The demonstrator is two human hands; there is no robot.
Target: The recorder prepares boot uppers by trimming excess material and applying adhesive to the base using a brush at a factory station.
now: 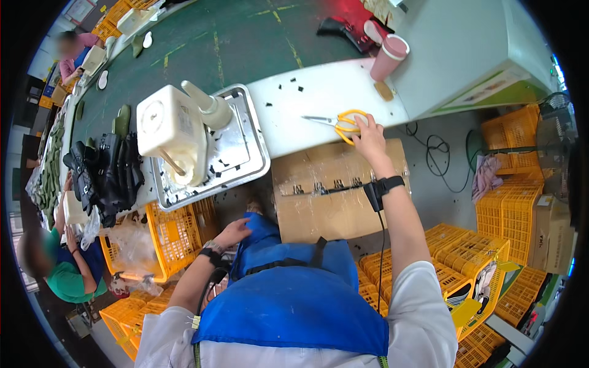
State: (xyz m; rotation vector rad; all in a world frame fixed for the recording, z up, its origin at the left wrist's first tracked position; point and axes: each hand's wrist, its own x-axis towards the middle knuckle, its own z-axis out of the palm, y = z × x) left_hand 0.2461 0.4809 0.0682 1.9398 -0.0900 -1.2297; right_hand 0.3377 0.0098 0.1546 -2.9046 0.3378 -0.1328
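Observation:
My right hand is at the white worktop's edge, its fingers closed about the yellow handles of a pair of scissors. The metal blades lie on the worktop, pointing left. Low by my blue-covered knee, my left hand is empty with its fingers loosely stretched out. A flattened cardboard sheet with a row of small dark clips or pieces is below the worktop, in front of my apron. Small black scraps are scattered on the worktop.
A metal tray holds a white square container with a brush handle and a pale bottle. Black boots stand left of it. A pink tumbler is at the back right. Yellow crates flank me; two people work at left.

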